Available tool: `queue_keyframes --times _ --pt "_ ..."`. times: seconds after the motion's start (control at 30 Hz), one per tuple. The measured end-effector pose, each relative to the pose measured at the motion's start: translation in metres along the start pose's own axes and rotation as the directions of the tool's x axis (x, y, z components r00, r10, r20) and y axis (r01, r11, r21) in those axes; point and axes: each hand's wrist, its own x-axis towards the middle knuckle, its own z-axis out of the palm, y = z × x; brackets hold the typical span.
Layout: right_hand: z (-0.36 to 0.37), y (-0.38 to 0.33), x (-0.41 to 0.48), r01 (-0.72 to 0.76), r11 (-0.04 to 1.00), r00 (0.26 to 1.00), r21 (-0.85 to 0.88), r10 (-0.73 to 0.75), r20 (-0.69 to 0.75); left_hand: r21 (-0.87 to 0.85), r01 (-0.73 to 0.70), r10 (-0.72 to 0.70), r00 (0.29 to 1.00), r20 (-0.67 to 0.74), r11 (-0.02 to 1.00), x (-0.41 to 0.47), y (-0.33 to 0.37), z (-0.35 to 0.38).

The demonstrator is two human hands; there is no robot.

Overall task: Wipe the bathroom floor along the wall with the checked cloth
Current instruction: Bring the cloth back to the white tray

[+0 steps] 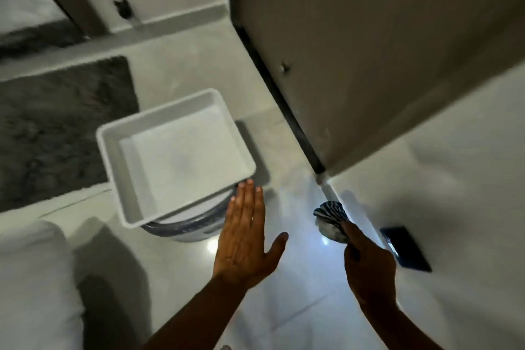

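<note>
My right hand [369,267] grips a bunched blue-and-white checked cloth [331,219], holding it low by the foot of the white wall [454,179] on the right. Whether the cloth touches the glossy pale floor [298,278] I cannot tell. My left hand [245,239] is flat with fingers spread, hovering over the floor. Its fingertips are next to the near corner of a white square tray [136,207].
The tray rests on a round bucket [187,231]. A dark shaggy mat [56,133] lies to the left and a white fixture [31,278] at bottom left. A beige door [369,51] stands at the top right, and a dark plate [406,248] sits on the wall.
</note>
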Motion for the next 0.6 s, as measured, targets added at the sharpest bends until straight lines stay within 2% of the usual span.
queue_keyframes --times 0.17,0.27,0.37,0.43,0.53,0.6 --pt "0.018 -0.119 0.045 0.185 0.961 0.983 0.204 -0.18 -0.04 -0.009 0.071 -0.071 0.988 -0.14 0.997 0.015 -0.056 -0.07" --pt "0.051 -0.176 0.064 0.288 0.915 0.954 0.281 -0.301 0.002 0.054 0.154 -0.144 0.976 -0.163 0.987 0.025 -0.1 -0.09" --pt "0.093 -0.225 0.076 0.422 0.871 0.896 0.252 -0.443 0.03 0.107 0.25 -0.23 0.958 -0.174 0.962 0.035 -0.144 -0.099" --pt "0.121 -0.249 0.082 0.462 0.864 0.875 0.201 -0.481 0.06 0.161 0.298 -0.272 0.948 -0.168 0.941 0.038 -0.163 -0.102" --pt "0.157 -0.271 0.088 0.439 0.883 0.859 0.163 -0.467 0.213 0.181 0.351 -0.322 0.931 -0.171 0.919 0.037 -0.176 -0.101" --pt "0.182 -0.275 0.088 0.455 0.882 0.812 0.124 -0.468 0.348 0.195 0.367 -0.338 0.926 -0.169 0.909 0.033 -0.182 -0.095"
